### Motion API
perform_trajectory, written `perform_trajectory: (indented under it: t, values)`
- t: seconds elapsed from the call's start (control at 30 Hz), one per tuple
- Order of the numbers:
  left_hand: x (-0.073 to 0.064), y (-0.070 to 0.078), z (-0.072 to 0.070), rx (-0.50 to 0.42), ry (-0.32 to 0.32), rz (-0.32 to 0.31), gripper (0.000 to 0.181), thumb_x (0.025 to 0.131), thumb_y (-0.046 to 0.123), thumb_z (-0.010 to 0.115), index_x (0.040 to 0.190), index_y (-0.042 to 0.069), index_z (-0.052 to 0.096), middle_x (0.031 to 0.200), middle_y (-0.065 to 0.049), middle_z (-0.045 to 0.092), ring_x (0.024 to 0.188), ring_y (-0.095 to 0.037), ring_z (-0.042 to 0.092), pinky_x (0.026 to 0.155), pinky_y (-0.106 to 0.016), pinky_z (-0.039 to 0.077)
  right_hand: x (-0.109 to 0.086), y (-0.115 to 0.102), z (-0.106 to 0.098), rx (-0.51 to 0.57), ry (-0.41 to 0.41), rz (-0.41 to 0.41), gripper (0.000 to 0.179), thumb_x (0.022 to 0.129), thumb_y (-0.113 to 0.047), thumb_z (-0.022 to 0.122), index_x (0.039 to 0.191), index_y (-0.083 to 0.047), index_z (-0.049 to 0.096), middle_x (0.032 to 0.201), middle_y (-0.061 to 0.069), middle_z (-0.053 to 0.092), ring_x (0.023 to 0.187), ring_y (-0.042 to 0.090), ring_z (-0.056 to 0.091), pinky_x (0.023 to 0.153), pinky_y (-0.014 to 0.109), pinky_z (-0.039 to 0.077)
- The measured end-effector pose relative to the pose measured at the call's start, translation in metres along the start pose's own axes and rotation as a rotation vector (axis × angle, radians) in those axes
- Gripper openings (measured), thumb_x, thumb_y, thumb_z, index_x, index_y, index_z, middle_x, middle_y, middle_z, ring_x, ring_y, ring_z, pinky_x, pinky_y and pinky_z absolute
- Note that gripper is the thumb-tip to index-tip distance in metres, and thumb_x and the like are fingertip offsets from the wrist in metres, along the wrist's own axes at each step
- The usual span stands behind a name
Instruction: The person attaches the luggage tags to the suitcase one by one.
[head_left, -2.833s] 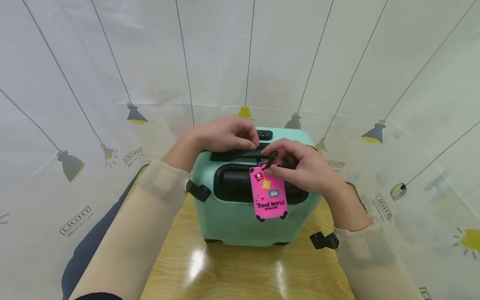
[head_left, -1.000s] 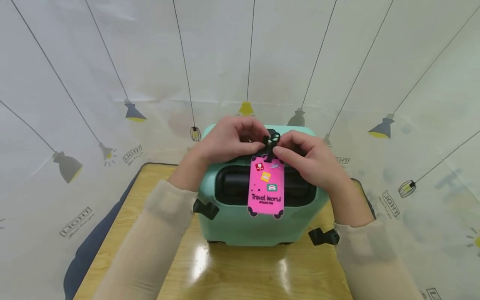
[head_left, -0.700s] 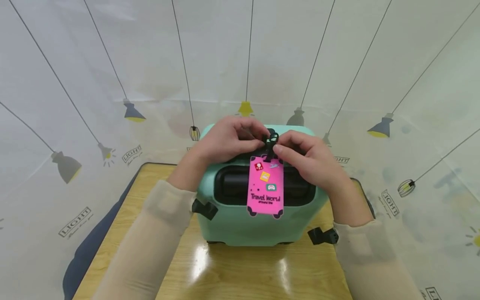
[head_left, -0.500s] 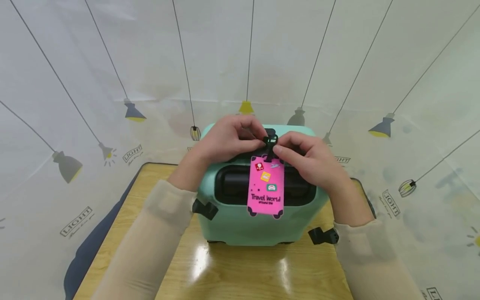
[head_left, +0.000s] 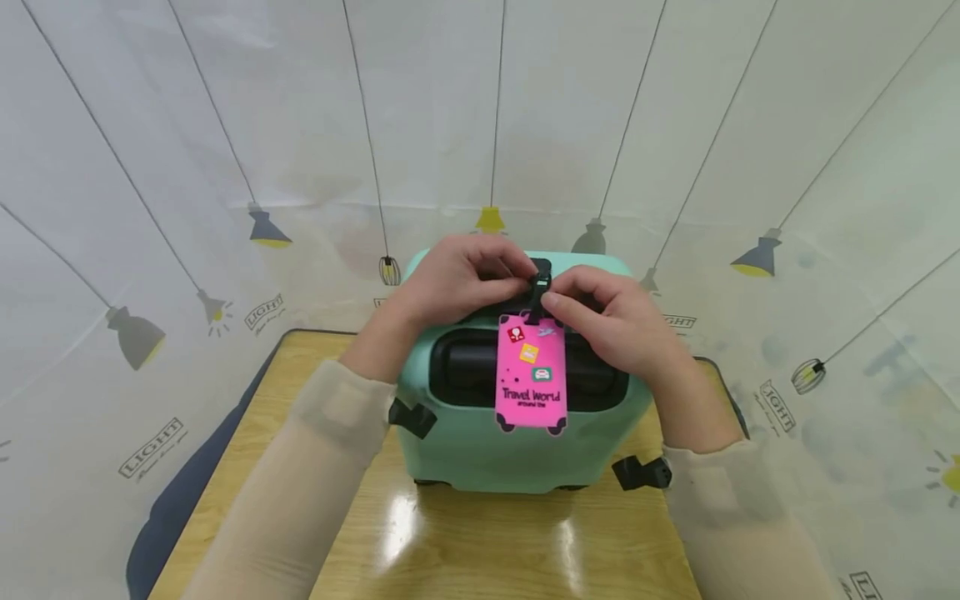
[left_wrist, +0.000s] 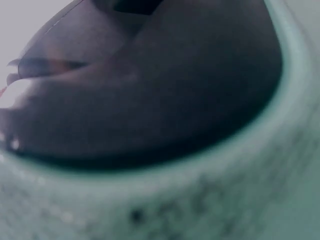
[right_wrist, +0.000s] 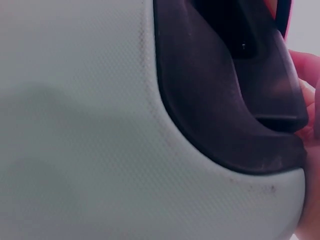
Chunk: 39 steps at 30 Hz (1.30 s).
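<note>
A pink luggage tag (head_left: 531, 375) printed "Travel World" hangs in front of a mint-green suitcase (head_left: 495, 454). Its black strap (head_left: 541, 287) stands up in a loop over the suitcase's top handle. With thumb and fingertips, my left hand (head_left: 474, 279) pinches the strap from the left. From the other side, my right hand (head_left: 611, 312) pinches it too, thumb low near the tag's top edge. The left wrist view holds only the dark recessed part (left_wrist: 165, 85) of the suitcase and its green rim, blurred. In the right wrist view, part of my right hand (right_wrist: 311, 95) shows behind the black handle.
The suitcase stands upright on a wooden table (head_left: 480, 542). Behind and around it hangs a pale curtain (head_left: 420, 125) printed with lamps. Black wrist-camera mounts (head_left: 412, 417) stick out from both sleeves, the left one close against the suitcase.
Since the earliest frame, my left hand has moved right from the handle to the strap. The tag now hangs straighter and faces forward. Over the last second the strap loop has turned and looks narrower.
</note>
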<state>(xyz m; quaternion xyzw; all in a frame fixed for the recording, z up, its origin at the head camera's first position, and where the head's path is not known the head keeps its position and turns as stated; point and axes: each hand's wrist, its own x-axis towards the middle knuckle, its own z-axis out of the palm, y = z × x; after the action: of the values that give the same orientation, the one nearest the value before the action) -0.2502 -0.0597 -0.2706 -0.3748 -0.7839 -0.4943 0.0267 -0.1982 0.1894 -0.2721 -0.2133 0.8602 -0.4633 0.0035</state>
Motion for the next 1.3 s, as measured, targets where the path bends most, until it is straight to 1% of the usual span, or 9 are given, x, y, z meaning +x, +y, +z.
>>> perform_trajectory:
  t: [0.27,0.47,0.63,0.87,1.3]
  values:
    - [0.0006,-0.0056,0.0003,-0.009,0.008,0.063,0.021,0.097,0.000,0.081,0.118,0.000,0.081,0.108,-0.013,0.084,0.098,-0.022,0.081,0.094,-0.034,0.064,0.0007,0.0023,0.0002,0.002,-0.006,-0.002,0.019,0.110,-0.027,0.067,0.112,-0.012,0.076,0.112,0.007,0.068,0.105,0.022,0.061,0.086,0.032,0.052]
    - [0.0006,-0.0052,0.0003,-0.012,0.017,0.093,0.021,0.097,0.000,0.081,0.117,0.000,0.081,0.107,-0.013,0.083,0.094,-0.020,0.080,0.091,-0.031,0.063,0.0000,0.0011,-0.0006,0.002,-0.008,0.005,0.019,0.109,-0.028,0.067,0.112,-0.012,0.077,0.112,0.006,0.069,0.106,0.022,0.061,0.087,0.032,0.052]
    - [-0.0007,-0.0041,-0.0003,0.007,0.022,0.126,0.020,0.096,-0.001,0.081,0.116,0.000,0.081,0.106,-0.013,0.083,0.092,-0.020,0.078,0.086,-0.029,0.062,0.0002,0.0002,-0.0003,0.000,-0.011,0.000,0.018,0.109,-0.027,0.067,0.112,-0.012,0.077,0.112,0.006,0.069,0.105,0.022,0.062,0.086,0.032,0.052]
    - [-0.0014,-0.0033,-0.0011,0.027,0.027,0.161,0.021,0.096,-0.001,0.081,0.116,0.000,0.082,0.106,-0.012,0.083,0.095,-0.020,0.076,0.086,-0.028,0.061,0.0008,-0.0004,0.0000,0.001,-0.011,0.006,0.019,0.109,-0.028,0.067,0.112,-0.012,0.077,0.112,0.006,0.069,0.105,0.022,0.062,0.085,0.032,0.052]
    - [-0.0024,-0.0056,-0.0010,0.066,0.037,0.215,0.019,0.095,-0.001,0.082,0.114,0.002,0.084,0.106,-0.010,0.082,0.091,-0.018,0.071,0.083,-0.029,0.062,0.0022,-0.0015,-0.0005,-0.012,-0.034,0.026,0.020,0.109,-0.029,0.066,0.111,-0.012,0.076,0.113,0.007,0.069,0.107,0.023,0.061,0.087,0.034,0.053]
